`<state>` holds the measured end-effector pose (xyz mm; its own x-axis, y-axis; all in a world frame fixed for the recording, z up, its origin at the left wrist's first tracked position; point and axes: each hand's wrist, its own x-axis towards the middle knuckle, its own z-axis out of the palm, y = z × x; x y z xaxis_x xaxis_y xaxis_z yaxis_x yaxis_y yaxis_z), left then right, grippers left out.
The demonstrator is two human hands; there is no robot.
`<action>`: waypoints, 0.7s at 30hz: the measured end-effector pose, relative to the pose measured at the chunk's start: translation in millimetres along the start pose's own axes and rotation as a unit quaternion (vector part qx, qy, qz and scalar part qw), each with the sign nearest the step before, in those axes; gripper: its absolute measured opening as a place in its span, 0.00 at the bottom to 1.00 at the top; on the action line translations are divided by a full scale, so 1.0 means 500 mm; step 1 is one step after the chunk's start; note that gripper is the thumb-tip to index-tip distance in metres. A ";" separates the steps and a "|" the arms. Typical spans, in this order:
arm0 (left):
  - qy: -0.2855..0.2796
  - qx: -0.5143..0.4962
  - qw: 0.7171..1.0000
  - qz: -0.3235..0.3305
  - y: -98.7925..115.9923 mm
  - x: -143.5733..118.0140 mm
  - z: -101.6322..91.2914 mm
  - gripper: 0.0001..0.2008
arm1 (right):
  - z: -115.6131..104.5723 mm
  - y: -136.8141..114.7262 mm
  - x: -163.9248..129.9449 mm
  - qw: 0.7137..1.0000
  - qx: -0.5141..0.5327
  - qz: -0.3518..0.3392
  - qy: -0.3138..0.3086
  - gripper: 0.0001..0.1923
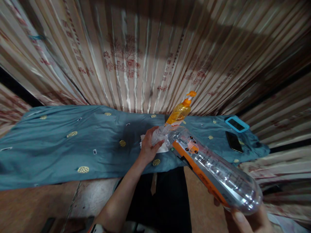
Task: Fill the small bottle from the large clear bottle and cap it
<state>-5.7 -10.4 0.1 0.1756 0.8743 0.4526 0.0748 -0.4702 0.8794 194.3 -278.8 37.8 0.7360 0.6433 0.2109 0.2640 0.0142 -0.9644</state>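
Observation:
A large clear plastic bottle [213, 168] with an orange label lies tilted in the air, neck pointing away from me. My right hand [252, 220] grips its base at the lower right. My left hand [148, 145] is closed around the bottle's neck and cap end, just above a white tissue [162, 149] on the blue cloth [73, 142]. An orange pump bottle [181, 110] stands right behind the neck.
Two phones lie on the cloth at the right, one in a light blue case [236, 124], one dark [233, 141]. A striped curtain [145, 55] hangs close behind. Brown floor [36, 204] shows in front of the cloth's edge.

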 end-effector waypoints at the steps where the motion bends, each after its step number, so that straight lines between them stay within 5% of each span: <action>1: 0.000 0.000 1.000 0.002 0.000 0.000 0.000 0.27 | 0.004 -0.008 0.000 1.000 -0.002 0.012 0.008 0.42; 9: 0.001 -0.004 1.000 0.007 -0.001 -0.001 0.000 0.27 | 0.043 -0.080 -0.002 0.997 0.026 0.070 0.033 0.43; 21: 0.005 -0.023 1.000 -0.003 0.004 -0.001 0.001 0.27 | 0.021 -0.039 0.003 0.999 -0.007 0.042 0.030 0.44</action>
<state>-4.9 -11.6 1.4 0.1653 0.8785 0.4483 0.0302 -0.4588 0.8880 183.9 -270.0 55.4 0.7913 0.5954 0.1394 0.2081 -0.0479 -0.9769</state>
